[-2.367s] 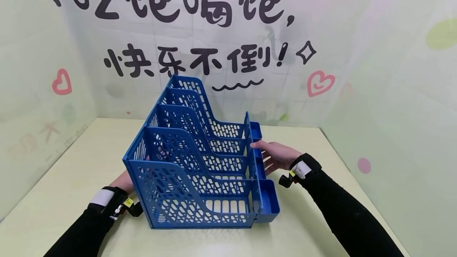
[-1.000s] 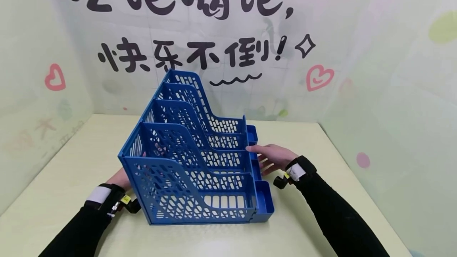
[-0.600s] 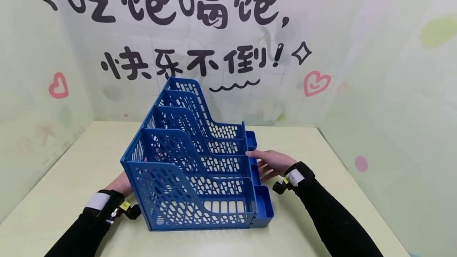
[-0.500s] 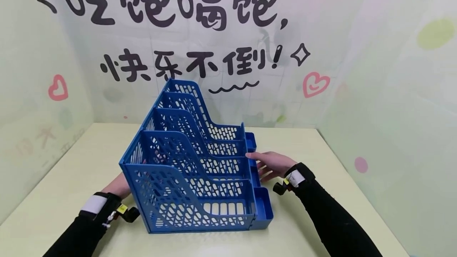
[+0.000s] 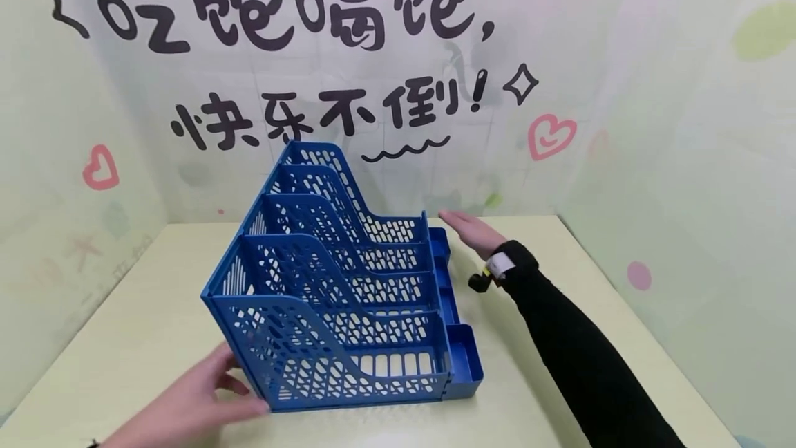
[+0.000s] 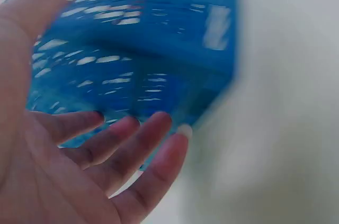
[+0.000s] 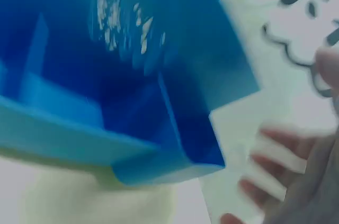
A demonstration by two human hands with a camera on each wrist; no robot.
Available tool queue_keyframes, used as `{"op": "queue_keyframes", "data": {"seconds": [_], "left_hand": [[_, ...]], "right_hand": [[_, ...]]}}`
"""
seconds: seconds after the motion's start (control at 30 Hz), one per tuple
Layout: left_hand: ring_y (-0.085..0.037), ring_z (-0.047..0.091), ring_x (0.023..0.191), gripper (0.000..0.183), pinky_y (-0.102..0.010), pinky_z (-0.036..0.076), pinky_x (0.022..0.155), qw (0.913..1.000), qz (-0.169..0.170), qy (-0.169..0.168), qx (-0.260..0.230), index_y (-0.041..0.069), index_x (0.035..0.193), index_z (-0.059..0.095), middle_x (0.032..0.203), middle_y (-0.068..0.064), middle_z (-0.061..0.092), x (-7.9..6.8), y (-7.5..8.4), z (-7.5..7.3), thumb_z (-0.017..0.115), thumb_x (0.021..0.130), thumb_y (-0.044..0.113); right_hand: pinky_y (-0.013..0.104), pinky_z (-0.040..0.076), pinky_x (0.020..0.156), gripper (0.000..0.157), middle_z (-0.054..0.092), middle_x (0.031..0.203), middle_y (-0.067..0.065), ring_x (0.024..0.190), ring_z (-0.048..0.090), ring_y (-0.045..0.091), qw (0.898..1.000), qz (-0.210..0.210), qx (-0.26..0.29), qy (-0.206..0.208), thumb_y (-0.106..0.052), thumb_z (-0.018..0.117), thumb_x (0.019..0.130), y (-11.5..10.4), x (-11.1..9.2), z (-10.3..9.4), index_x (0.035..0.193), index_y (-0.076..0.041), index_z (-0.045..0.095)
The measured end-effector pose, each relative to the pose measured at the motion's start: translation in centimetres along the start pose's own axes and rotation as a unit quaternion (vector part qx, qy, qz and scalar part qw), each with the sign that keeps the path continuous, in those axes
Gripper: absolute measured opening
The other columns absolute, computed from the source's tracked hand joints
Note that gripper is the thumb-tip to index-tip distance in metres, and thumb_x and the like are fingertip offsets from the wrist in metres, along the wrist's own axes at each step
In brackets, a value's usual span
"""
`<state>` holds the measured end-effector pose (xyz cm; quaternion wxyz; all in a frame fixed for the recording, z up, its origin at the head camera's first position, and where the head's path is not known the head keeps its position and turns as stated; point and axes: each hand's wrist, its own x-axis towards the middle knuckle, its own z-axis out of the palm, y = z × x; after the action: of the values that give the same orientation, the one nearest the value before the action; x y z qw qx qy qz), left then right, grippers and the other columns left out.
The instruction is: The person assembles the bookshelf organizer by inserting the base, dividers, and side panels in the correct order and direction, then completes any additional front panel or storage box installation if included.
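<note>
A blue plastic file organizer (image 5: pixel 280 243) with perforated dividers stands on the table, its low side facing right. Small blue trays (image 5: pixel 465 358) line that low side. My left hand (image 5: pixel 193 399) is at the near left bottom corner, thumb tip overlapping the corner in the head view and the other fingers passing behind the left side. In the left wrist view, its loosely bent fingers (image 6: pixel 153 139) lie beside the blue wall, palm showing. My right hand (image 5: pixel 475 234), fingers extended, hovers by the far end of the trays; the right wrist view shows it apart from them.
The pale table (image 5: pixel 528 399) meets a back wall (image 5: pixel 528 40) with large black lettering close behind the organizer. A left wall (image 5: pixel 50 240) and a right wall (image 5: pixel 684 123) enclose the sides.
My left hand has come out from the organizer's left side toward the near corner. My right hand has left the trays' middle and moved up and away. The organizer stays almost in place.
</note>
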<state>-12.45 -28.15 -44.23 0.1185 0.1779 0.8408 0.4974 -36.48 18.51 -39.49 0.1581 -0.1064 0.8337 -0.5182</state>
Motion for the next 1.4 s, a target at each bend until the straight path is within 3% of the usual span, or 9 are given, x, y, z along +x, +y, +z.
{"op": "queue_keyframes", "data": {"seconds": [0.17,0.33,0.47,0.7,0.8,0.93,1.13,1.3,1.4], "left_hand": [[-0.024,0.069,0.107,0.098,-0.028,0.061,0.081,0.9941,-0.104,-0.021,-0.023,0.013,0.171,0.017,0.152,-0.022,0.062,0.6,0.1,1.8,0.083,0.1,0.031],[-0.011,0.072,0.105,0.071,-0.025,0.06,0.083,0.9992,-0.024,-0.011,0.032,0.007,0.159,0.044,0.137,-0.012,0.073,1.8,-0.4,-0.3,0.079,0.102,0.031],[-0.009,0.073,0.092,0.056,-0.027,0.063,0.076,0.994,-0.018,0.072,0.08,0.0,0.146,0.057,0.116,-0.008,0.077,4.3,-0.5,-2.6,0.078,0.103,0.028],[-0.017,0.081,0.103,0.074,-0.03,0.067,0.09,0.9694,-0.107,0.18,-0.128,-0.012,0.165,0.024,0.135,-0.036,0.071,8.5,0.6,-1.2,0.046,0.119,0.042],[-0.031,0.069,0.138,0.081,-0.039,0.059,0.111,0.9674,-0.077,0.154,-0.186,-0.01,0.168,0.021,0.162,-0.037,0.049,9.1,1.5,-0.2,0.031,0.12,0.054],[-0.049,0.023,0.167,0.084,-0.059,0.035,0.131,0.9723,-0.018,0.064,-0.224,-0.006,0.172,0.019,0.179,-0.029,0.024,11.1,1.8,0.3,0.018,0.118,0.059],[-0.047,0.027,0.166,0.082,-0.062,0.031,0.133,0.9729,-0.02,0.044,-0.226,0.003,0.175,0.021,0.176,-0.027,0.033,15.1,1.0,0.6,0.024,0.117,0.062],[-0.047,0.037,0.162,0.082,-0.064,0.034,0.131,0.9796,-0.05,0.113,-0.158,0.003,0.174,0.026,0.174,-0.026,0.039,13.9,2.0,1.0,0.034,0.117,0.061],[-0.047,0.026,0.167,0.078,-0.067,0.025,0.133,0.9806,-0.051,0.115,-0.15,0.006,0.176,0.019,0.181,-0.022,0.027,11.5,3.0,1.8,0.035,0.118,0.055]], "right_hand": [[0.06,0.012,0.139,0.077,0.036,0.179,0.015,0.171,0.022,0.036,0.999,-0.01,0.002,-0.046,-0.063,0.035,0.116,-0.1,2.6,1.4,0.167,-0.007,0.045],[0.059,0.032,0.132,0.075,0.057,0.16,0.025,0.151,0.051,0.044,0.999,-0.016,-0.032,-0.028,-0.058,0.032,0.118,0.5,2.6,0.3,0.155,0.001,0.058],[0.058,0.041,0.127,0.076,0.058,0.159,0.026,0.145,0.058,0.045,0.996,-0.004,-0.094,-0.003,-0.06,0.034,0.117,1.8,-0.1,-2.1,0.158,0.001,0.055],[0.061,0.044,0.123,0.088,0.058,0.159,0.027,0.145,0.057,0.044,0.992,0.026,-0.121,0.008,-0.067,0.03,0.115,3.4,-7.7,-2.7,0.162,0.004,0.048],[0.06,0.047,0.12,0.088,0.064,0.152,0.026,0.138,0.062,0.041,0.993,0.037,-0.115,0.016,-0.067,0.029,0.115,3.3,-10.6,-2.1,0.159,0.006,0.051],[0.062,0.048,0.119,0.085,0.06,0.156,0.03,0.142,0.06,0.046,0.991,0.034,-0.125,0.026,-0.062,0.029,0.117,3.0,-13.7,-0.9,0.159,0.009,0.048],[0.055,0.057,0.108,0.074,0.065,0.151,0.025,0.132,0.068,0.037,0.989,0.043,-0.132,0.058,-0.059,0.04,0.117,3.3,-16.7,2.0,0.158,0.002,0.052],[0.056,0.053,0.115,0.072,0.058,0.157,0.024,0.14,0.062,0.04,0.993,0.04,-0.091,0.065,-0.057,0.043,0.117,4.0,-17.3,3.1,0.166,-0.004,0.041],[0.064,0.038,0.129,0.079,0.035,0.175,0.03,0.162,0.036,0.049,0.999,0.026,-0.028,0.035,-0.055,0.035,0.119,4.2,-16.8,2.9,0.172,0.002,0.023]]}}
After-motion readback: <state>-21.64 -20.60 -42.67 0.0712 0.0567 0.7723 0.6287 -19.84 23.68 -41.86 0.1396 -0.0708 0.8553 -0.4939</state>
